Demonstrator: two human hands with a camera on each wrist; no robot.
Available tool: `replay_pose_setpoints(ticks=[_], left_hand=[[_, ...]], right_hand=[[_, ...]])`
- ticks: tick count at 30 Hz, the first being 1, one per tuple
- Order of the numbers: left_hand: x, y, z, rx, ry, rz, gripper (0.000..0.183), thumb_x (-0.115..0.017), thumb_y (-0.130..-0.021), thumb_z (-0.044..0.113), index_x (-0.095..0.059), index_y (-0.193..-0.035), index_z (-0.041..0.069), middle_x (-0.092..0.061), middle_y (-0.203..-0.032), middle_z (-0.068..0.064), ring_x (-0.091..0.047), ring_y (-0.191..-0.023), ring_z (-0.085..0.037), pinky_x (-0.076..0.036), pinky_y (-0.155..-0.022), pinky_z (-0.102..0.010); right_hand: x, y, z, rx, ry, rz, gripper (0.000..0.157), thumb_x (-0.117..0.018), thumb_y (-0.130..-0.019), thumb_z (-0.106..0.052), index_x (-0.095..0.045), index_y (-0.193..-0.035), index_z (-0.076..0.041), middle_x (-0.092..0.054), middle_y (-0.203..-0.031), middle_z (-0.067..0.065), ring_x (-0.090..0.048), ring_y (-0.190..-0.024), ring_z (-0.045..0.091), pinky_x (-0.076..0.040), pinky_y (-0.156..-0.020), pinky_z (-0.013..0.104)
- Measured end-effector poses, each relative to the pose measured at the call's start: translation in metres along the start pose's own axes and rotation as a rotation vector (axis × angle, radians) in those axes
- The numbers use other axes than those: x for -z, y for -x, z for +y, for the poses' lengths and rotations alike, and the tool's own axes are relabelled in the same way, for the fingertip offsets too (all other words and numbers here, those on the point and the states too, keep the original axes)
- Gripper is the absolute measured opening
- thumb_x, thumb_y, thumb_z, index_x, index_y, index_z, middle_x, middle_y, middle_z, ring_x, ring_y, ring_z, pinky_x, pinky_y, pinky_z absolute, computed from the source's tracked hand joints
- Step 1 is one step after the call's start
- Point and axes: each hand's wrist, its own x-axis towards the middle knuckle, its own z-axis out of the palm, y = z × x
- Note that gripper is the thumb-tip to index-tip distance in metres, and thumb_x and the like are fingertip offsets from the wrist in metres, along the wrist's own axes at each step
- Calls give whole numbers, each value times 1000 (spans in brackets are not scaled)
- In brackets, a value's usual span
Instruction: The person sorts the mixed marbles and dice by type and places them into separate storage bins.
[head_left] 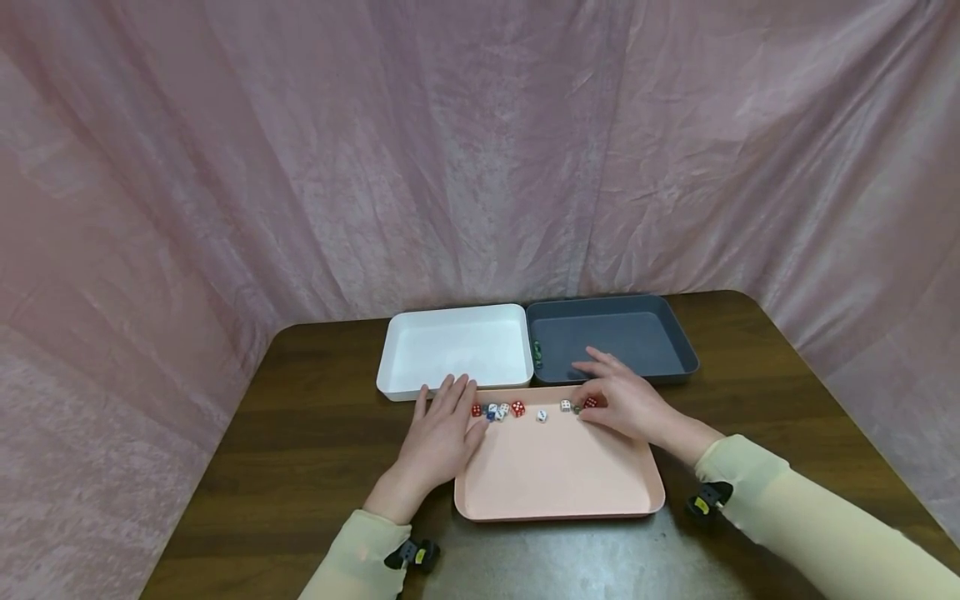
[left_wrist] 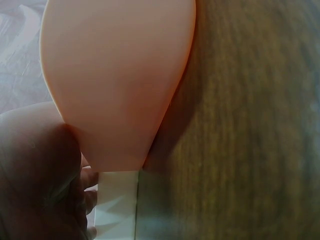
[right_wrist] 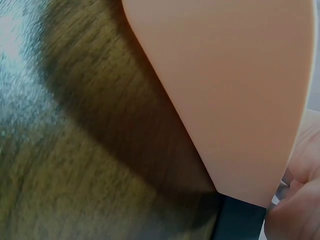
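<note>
A pink tray [head_left: 558, 475] holds several dice along its far side. Over its far left corner lies my left hand [head_left: 442, 437], fingers straight, beside a red die [head_left: 476, 410] and a cluster of blue and white dice [head_left: 492, 412]. A larger red die [head_left: 518, 408] and a white die [head_left: 542, 416] sit towards the middle. At the far right, my right hand [head_left: 626, 404] pinches a small green die [head_left: 577, 409] between thumb and index finger. Close by are another white die [head_left: 566, 406] and a red die [head_left: 590, 402] partly behind the fingers. Both wrist views show mostly the tray's outer wall.
Behind the pink tray stand a white tray [head_left: 457, 346] on the left and a dark grey tray [head_left: 611, 337] on the right. Several green dice [head_left: 537, 354] line the grey tray's left wall. A pink curtain [head_left: 480, 167] hangs behind the wooden table [head_left: 315, 433].
</note>
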Motion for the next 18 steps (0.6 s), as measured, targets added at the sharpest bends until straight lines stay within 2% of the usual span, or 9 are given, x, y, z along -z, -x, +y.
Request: replay_pose_setpoints(ticks=[4, 11, 18], left_hand=[[0, 0, 0, -2, 2, 2, 69, -54, -116, 45, -38, -172, 8, -33, -178, -14, -20, -168, -34, -7, -133, -65], [0, 0, 0, -3, 12, 3, 70, -55, -116, 45, -38, -172, 7, -33, -178, -14, -20, -168, -35, -6, -133, -65], [2, 0, 1, 0, 15, -3, 70, -55, -116, 45, -38, -172, 7, -33, -178, -14, -20, -168, -35, -6, -133, -65]], right_hand=[[-2, 0, 1, 1, 13, 4, 19, -95, -88, -11, -88, -101, -22, -63, -155, 20, -31, -161, 49, -29, -125, 71], [-3, 0, 2, 2, 26, 7, 20, -96, -86, -9, -88, -101, -19, -63, -155, 19, -30, -162, 46, -23, -130, 66], [-3, -1, 3, 20, 35, 3, 19, -96, -86, -8, -87, -100, -17, -64, -153, 21, -32, -162, 47, -21, -131, 65]])
